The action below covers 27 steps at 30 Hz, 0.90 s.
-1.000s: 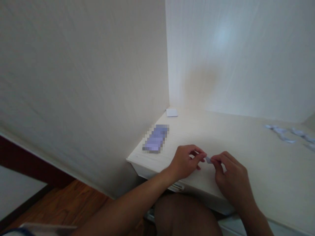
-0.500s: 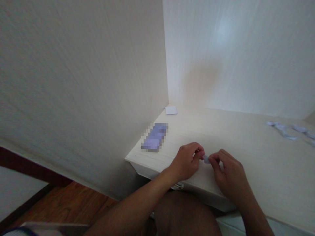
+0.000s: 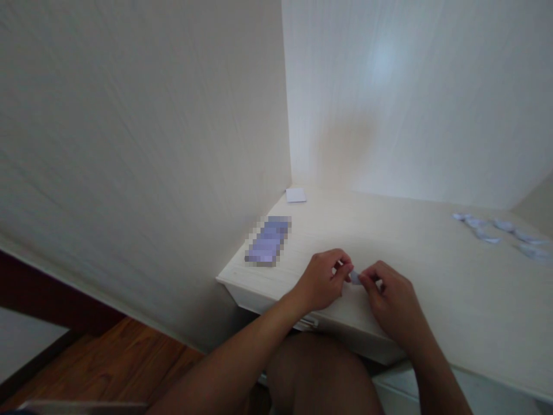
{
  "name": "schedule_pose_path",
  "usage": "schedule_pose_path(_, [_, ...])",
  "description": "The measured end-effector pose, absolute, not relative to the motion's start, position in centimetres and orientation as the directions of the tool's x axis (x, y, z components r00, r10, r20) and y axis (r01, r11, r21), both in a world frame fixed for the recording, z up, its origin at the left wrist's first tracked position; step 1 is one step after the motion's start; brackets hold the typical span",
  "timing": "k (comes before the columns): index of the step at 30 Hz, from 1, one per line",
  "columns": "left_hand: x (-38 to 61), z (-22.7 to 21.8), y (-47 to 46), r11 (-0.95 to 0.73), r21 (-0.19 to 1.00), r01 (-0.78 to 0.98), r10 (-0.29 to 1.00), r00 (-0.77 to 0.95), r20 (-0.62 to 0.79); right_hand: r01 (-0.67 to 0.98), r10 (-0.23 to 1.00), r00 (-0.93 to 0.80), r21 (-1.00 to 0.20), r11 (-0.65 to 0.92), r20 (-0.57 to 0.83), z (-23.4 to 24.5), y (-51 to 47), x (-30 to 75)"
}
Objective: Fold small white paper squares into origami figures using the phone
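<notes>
Just above the desk's front part, a small piece of white paper (image 3: pixel 355 278) is stretched between my two hands. My left hand (image 3: pixel 326 279) pinches its left end between thumb and fingertips. The right end sits in the pinch of my right hand (image 3: pixel 386 294). Most of the paper is covered by the fingers, so its full shape is hidden. To the left of my left hand lies a flat purple-blue rectangle (image 3: pixel 268 241), pixelated so that its kind cannot be made out.
The pale wooden desk (image 3: pixel 397 230) meets a wall panel (image 3: pixel 207 144) on the left. A white square pad (image 3: pixel 296 195) lies in the back corner. Several crumpled white paper pieces (image 3: pixel 488 237) lie at the right. A drawer handle (image 3: pixel 307 322) is below the front edge.
The view has shifted slightly to the right, so more of the paper pieces there show. Both hands keep hold of the small paper, the fingers having moved only a little.
</notes>
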<state>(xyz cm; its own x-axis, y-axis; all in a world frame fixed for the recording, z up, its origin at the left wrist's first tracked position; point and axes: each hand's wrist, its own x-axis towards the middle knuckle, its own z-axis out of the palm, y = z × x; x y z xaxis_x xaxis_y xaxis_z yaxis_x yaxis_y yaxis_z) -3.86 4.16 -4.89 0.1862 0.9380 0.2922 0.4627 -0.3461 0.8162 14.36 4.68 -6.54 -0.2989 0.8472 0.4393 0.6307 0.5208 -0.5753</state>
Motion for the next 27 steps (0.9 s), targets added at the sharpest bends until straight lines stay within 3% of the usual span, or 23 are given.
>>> schedule_pose_path(13, [-4.0,-5.2,4.2,-0.351,0.82,0.452,0.937,0.167,0.309,0.613,0.88,-0.296,-0.633,0.473,0.372,-7.4,5.4,14.7])
schedule_pose_path(19, [-6.0,-4.4,1.3,-0.465,0.605,0.646,0.869,0.204,0.45,0.616,0.893,-0.296,-0.646,0.45,0.339,-7.3,5.3,14.8])
schedule_pose_path(23, [-9.9,-5.2,-2.1,-0.525,0.511,0.681,0.82,0.243,0.519,0.62,0.891,-0.301,-0.64,0.453,0.339,-7.1,5.2,14.6])
schedule_pose_path(27, [-15.7,-6.9,-3.6,-0.372,0.362,0.855,0.774,0.071,0.629,0.621,0.884,-0.306,-0.629,0.466,0.353,-7.3,5.2,14.6])
